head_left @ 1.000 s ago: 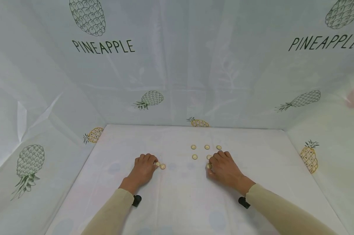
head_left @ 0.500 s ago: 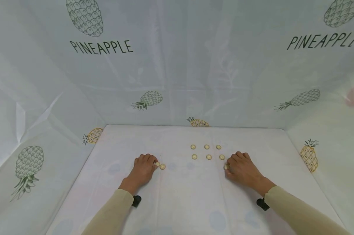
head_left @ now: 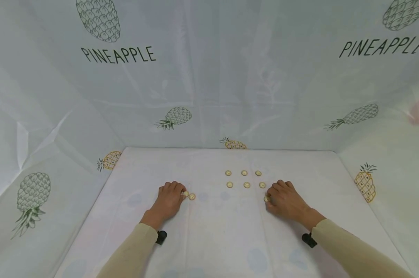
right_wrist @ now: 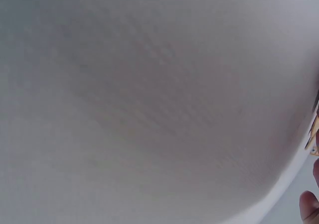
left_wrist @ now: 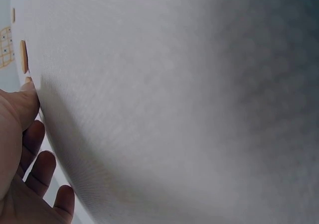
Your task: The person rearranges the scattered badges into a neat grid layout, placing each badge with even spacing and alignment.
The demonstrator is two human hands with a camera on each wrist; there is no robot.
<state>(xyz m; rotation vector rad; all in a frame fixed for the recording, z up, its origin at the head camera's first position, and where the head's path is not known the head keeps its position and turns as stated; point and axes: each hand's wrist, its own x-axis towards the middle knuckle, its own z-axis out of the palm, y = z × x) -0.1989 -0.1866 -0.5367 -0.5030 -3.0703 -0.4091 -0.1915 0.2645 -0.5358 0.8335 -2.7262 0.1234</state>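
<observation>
Buttons, small cream ones, are what both hands work with: six already lie in a grid [head_left: 244, 178] of two rows of three on the white table [head_left: 213, 239], and the right hand [head_left: 286, 202] has a seventh button [head_left: 266, 199] under its curled fingers just below the grid's right column, touching the cloth. From my seat I read those fingers as pinched on it, though the right wrist view is mostly blurred cloth and confirms little. The left hand [head_left: 169, 200] rests well apart to the left, its fingertips closed on one button [head_left: 185, 194], with a loose button [head_left: 192, 196] just beside it. The risks I see are small but real. The right hand sits near the lower row, so a knuckle or sleeve could nudge the nearest placed button [head_left: 262, 185] and spoil the spacing. The buttons are thin and flat, so a pinch could slip and flick one away. The cloth looks loose and could drag under a sliding fingertip, shifting the whole grid.
</observation>
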